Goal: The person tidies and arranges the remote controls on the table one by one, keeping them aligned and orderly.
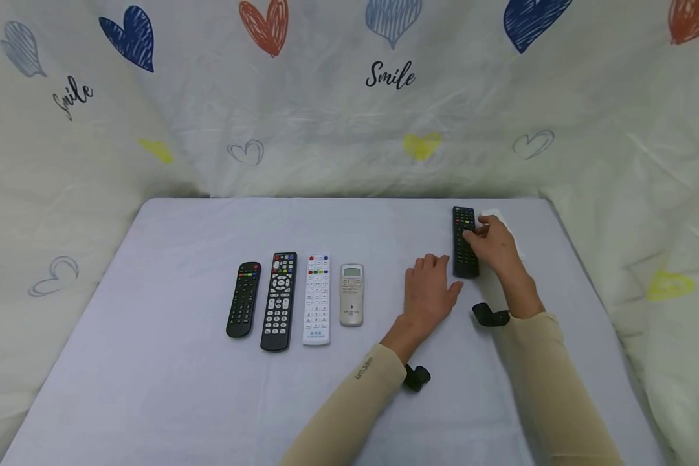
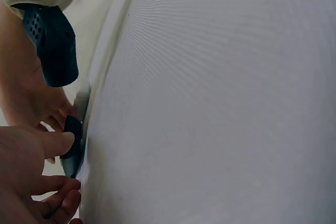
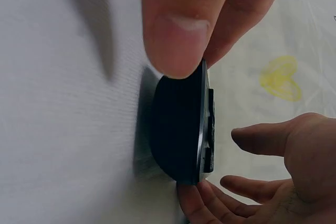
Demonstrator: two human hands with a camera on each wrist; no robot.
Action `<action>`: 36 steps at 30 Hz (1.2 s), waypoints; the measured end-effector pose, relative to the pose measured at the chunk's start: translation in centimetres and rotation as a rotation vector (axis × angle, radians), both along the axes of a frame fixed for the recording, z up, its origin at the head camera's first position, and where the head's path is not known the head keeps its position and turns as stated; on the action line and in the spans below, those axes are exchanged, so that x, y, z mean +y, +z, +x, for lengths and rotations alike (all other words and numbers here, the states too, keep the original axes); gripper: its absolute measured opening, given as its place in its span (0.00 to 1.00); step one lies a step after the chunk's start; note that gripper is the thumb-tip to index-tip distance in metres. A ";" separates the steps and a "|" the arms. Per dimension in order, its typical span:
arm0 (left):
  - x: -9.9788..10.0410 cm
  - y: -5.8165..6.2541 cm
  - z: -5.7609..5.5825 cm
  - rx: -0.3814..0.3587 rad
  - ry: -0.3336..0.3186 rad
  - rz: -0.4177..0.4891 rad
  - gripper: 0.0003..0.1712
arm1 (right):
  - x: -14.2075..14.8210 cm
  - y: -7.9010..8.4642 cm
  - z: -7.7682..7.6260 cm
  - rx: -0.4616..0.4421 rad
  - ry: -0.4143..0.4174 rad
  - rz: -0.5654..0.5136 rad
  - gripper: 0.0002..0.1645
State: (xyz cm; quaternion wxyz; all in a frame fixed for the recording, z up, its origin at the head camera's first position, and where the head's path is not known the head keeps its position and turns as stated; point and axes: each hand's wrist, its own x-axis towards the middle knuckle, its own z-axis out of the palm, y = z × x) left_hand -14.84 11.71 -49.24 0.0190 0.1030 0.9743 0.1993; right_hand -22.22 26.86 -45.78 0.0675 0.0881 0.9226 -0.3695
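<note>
A black remote control [image 1: 465, 259] with rows of buttons lies at the back right of the table. My right hand [image 1: 495, 247] is at its right side, the thumb overlapping its edge in the head view and the fingers slightly bent. Partly covered by that hand is a white object [image 1: 492, 212], its kind hidden. My left hand [image 1: 430, 288] rests low on the left, fingers loosely extended and thumb near the remote's lower end. In the right wrist view the black remote [image 3: 181, 129] appears end-on, my right thumb [image 3: 176, 45] over one side, left fingertips at the other.
Left of my hands, a small black remote [image 1: 243, 299], a long black remote [image 1: 279, 302], a white remote [image 1: 316, 299] and a small beige remote with a display [image 1: 351, 295] lie in a row. Behind the white-covered table [image 1: 169, 401] hangs a heart-printed cloth [image 1: 326, 116].
</note>
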 end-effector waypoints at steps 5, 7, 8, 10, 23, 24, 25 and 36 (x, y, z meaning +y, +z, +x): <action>0.3 -0.5 -0.1 0.030 0.005 -0.026 0.36 | 0.0 0.1 -0.7 -0.002 0.019 0.035 0.41; 0.4 -0.7 0.0 0.043 0.006 -0.033 0.36 | 0.0 0.2 -1.0 -0.010 0.031 0.055 0.41; 0.4 -0.7 0.0 0.047 0.006 -0.037 0.36 | -0.1 0.2 -1.1 -0.017 0.037 0.064 0.41; 0.5 -0.8 0.0 0.048 0.007 -0.040 0.37 | -0.1 0.3 -1.3 -0.029 0.052 0.091 0.41; 0.8 -1.0 -0.3 0.035 0.038 -0.047 0.40 | -0.1 0.1 -2.5 -0.081 0.073 0.146 0.41; 0.8 -1.0 -0.3 0.036 0.043 -0.046 0.40 | 0.0 0.1 -2.6 -0.083 0.082 0.144 0.41; 0.8 -1.0 -0.3 0.037 0.046 -0.045 0.40 | 0.1 0.1 -2.6 -0.087 0.093 0.142 0.41; 0.9 -1.5 -0.3 0.058 0.049 0.004 0.38 | 1.1 0.3 -3.2 -0.207 0.197 0.097 0.49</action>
